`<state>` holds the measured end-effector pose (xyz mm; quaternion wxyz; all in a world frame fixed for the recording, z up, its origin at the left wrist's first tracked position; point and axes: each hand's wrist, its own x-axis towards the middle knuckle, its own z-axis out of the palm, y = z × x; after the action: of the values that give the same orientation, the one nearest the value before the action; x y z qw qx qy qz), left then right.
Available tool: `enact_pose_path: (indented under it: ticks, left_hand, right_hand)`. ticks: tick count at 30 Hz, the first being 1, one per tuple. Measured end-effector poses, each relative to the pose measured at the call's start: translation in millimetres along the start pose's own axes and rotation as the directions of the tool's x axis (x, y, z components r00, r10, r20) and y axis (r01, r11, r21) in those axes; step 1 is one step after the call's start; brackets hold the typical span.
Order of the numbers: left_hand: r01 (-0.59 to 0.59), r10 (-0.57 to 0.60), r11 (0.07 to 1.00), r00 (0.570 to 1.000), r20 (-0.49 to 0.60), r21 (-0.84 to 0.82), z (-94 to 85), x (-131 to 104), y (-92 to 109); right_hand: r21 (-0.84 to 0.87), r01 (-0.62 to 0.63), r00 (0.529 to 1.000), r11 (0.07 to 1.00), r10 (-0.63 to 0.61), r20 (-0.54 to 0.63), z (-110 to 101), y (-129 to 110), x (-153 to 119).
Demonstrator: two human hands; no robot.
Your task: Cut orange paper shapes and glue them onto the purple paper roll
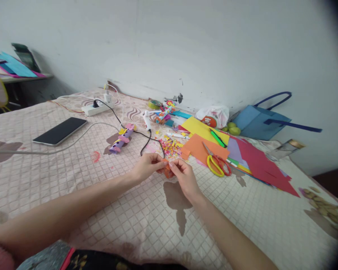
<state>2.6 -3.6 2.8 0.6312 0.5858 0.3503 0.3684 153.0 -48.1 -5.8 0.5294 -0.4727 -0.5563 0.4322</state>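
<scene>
1. Fingers [160, 165] of the left hand [147, 165] and right hand [185, 176] are pinched in tight, gripping one small piece of orange paper [168, 173].
2. That piece sits between the two sets of fingertips, touched from both sides, so neither hand is nearer; partly hidden, its long axis cannot be told.
3. Scissors [220, 168] lie off to the right, nearer the right hand, blades over an orange sheet [198, 146].
</scene>
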Motion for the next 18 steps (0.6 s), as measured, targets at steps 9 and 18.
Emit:
enact_pose_path:
  ticks: [9, 18]
  left_hand:
    - [0.009, -0.009, 1.000, 1.000, 0.005, 0.010, 0.1, 0.0, 1.3]
    - [0.047, -0.048, 0.999, 0.997, 0.053, 0.026, -2.5, -0.1, 2.9]
  right_hand:
    - [-0.020, 0.024, 1.000, 1.000, -0.024, 0.011, -0.5, 1.5, -0.2]
    - [-0.002, -0.062, 0.993, 0.998, 0.062, 0.097, -5.0, -2.3, 0.8]
